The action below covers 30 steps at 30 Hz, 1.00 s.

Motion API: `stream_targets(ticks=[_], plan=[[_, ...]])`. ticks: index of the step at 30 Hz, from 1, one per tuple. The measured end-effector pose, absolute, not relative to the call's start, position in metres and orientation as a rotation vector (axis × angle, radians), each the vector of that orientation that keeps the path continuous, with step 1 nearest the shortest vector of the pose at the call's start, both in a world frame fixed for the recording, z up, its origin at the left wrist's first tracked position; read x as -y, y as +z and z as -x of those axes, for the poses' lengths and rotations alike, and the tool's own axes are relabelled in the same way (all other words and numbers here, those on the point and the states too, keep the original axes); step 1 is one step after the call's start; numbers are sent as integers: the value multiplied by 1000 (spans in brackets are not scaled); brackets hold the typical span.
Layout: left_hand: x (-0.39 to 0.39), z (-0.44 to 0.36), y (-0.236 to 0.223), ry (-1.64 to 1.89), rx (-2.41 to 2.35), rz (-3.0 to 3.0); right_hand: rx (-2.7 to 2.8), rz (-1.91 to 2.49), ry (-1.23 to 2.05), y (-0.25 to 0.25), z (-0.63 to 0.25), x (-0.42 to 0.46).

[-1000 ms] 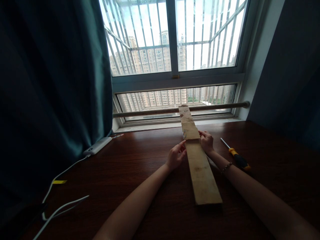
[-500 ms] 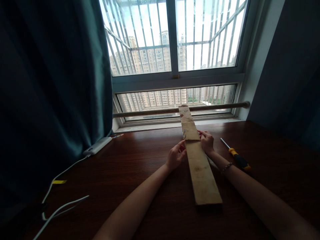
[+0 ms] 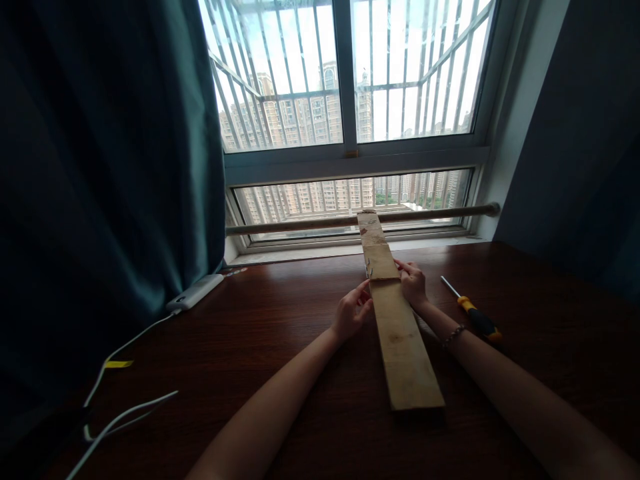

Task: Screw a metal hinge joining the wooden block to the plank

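At a dark wooden table below a barred window, we see two bare forearms reach forward and converge on a pair of pale boards, a near board and a far board, laid end on along the tabletop. The left hand comes in from one side, index finger stretched to the edge by the seam, its other fingers loosely curled; the right hand, a bracelet at its wrist, bends inward to the opposite edge, forefinger pointing ahead. Both meet the wood with their fingertips, but we cannot tell whether either is clamped on it, as the undersides are hidden. Small metal pieces show just beyond the left fingertips, and we see the far board's end against a horizontal rail. A yellow-and-black screwdriver lies near the right forearm.
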<state>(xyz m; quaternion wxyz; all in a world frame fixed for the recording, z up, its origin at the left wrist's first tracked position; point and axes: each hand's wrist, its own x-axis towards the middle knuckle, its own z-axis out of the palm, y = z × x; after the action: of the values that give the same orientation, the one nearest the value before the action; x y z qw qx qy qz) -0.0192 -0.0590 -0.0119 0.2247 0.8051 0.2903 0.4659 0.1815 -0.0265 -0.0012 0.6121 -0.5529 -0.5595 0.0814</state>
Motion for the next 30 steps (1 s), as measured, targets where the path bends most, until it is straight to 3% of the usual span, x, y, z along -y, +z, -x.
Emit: stream_targets(ticks=[13,21,25,30], plan=[[62,17,-8,1234,-806,-2058,1118,1284,405,-9,-182,21],[65,3,-6,1219,-875,-1500,911,1364,633,6,-189,21],[74,-6,-1,1164,-903,-1078,860,1352,800,8,-195,49],[84,-12,-1,1121,-821,-957,878,1294,1009,-5,-198,109]])
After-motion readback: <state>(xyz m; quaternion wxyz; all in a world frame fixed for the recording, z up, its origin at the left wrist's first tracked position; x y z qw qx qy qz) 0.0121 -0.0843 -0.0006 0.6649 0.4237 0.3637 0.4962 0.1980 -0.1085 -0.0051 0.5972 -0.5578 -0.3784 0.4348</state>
